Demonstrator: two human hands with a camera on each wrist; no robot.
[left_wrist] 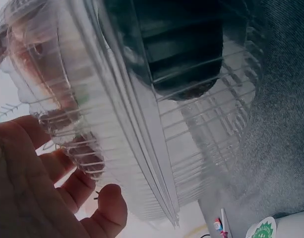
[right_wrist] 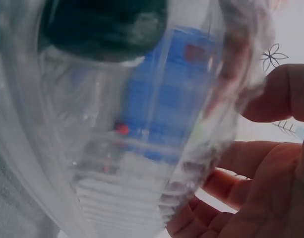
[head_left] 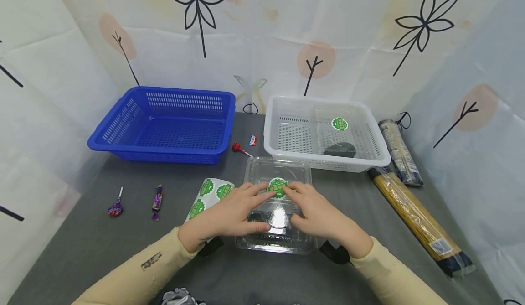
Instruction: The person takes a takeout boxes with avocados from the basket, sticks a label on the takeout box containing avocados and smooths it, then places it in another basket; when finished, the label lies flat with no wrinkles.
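A clear plastic clamshell box with a closed lid lies on the grey table, between both hands. A dark, rounded object shows through its wall; its kind I cannot tell. On top of the lid is a round green-and-white sticker. My left hand rests on the lid, its fingertips touching the sticker's left edge. From the other side my right hand touches the sticker's right edge with extended fingers. A roll of the same stickers lies beside my left hand.
At the back stand a blue basket and a white basket, the white one holding another stickered clear box. Lollipops and wrapped candies lie leftward and centre. Spaghetti and another long pack lie right.
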